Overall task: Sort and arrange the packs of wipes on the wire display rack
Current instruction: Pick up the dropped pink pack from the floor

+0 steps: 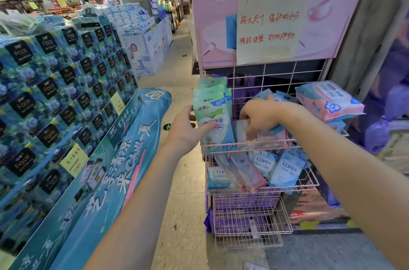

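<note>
A pink wire display rack (261,189) stands ahead with tiered baskets. In its top basket, at the left, a row of green-and-blue wipe packs (213,114) stands upright. My left hand (188,129) grips the front pack of that row, thumb on its face. My right hand (262,118) reaches down into the middle of the same basket, fingers curled round blurred pink and blue packs (269,136). Large pink-and-blue packs (327,101) lie stacked at the basket's right. The basket below holds several blue and pink packs (285,169) leaning loosely.
A tall stack of blue tissue boxes (55,92) on a teal display stand (124,148) fills the left side. A tiled aisle floor (177,203) runs between it and the rack. A pink poster with a handwritten sign (270,10) rises above the rack.
</note>
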### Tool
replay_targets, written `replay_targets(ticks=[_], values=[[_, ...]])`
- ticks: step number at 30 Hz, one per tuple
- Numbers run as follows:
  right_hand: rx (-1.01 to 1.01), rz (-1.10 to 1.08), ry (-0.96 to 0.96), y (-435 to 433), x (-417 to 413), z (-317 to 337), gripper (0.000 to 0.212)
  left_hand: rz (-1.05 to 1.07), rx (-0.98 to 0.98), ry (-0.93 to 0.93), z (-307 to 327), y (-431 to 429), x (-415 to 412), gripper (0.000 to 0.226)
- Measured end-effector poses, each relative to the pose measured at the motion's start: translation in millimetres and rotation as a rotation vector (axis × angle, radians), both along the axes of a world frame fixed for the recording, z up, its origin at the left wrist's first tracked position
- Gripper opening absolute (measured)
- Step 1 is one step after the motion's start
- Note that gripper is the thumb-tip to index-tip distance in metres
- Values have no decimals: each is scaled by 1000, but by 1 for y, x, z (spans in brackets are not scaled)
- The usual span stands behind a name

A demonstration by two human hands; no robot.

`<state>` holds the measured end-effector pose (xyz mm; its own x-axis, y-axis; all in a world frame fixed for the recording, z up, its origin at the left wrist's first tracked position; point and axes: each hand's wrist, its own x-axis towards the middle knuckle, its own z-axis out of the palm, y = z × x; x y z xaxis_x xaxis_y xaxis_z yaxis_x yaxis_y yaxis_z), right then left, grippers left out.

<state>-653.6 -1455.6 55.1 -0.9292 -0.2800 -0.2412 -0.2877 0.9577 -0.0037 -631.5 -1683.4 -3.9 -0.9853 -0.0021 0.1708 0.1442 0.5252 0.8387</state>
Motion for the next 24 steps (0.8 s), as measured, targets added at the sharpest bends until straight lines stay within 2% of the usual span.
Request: replay_targets(ticks=[3, 7, 9, 15, 19, 22, 24], values=[[-160, -41, 96, 21, 2, 14, 32, 12, -55, 18, 4, 2, 2, 69], [-670, -187, 264, 53, 5, 30, 25, 45, -127, 41, 11, 8, 3, 76], [-822, -193, 263, 58, 5, 30, 23, 74, -148, 32, 12, 11, 4, 81], [-985, -219, 317, 47, 2, 18, 22, 151, -212, 62, 14, 19, 10, 110], [-993, -225, 245, 42, -3, 7, 41, 178, -190, 126, 18, 25, 15, 92], [-857, -228, 354, 37, -8, 3, 61, 233, -207, 200, 18, 29, 17, 78], [-776, -240, 402, 33, -10, 2, 65, 266, -211, 266, 21, 33, 21, 73]])
